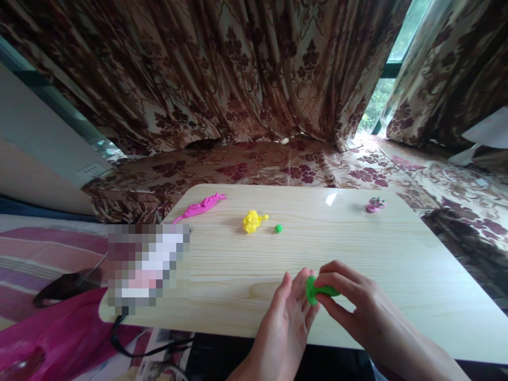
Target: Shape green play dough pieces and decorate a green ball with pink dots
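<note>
My right hand (349, 291) pinches a green modelling-clay piece (313, 291) between thumb and fingers. The piece has a flared, disc-like end facing left and a narrower stem partly covered by my fingers. Palm up, my left hand (291, 307) lies open just left of it, fingers stretched out behind the disc; whether they touch it I cannot tell. Farther back on the table sit a small green ball (278, 228) and a bumpy yellow clay piece (252, 221) with a short stem pointing right.
The pale wooden table (337, 238) carries a long twisted pink piece (201, 206) at the back left and a small pink-and-green item (375, 205) at the back right. A blurred-out object (154, 267) with a black cable lies at the left edge. Patterned curtains (238, 74) hang behind.
</note>
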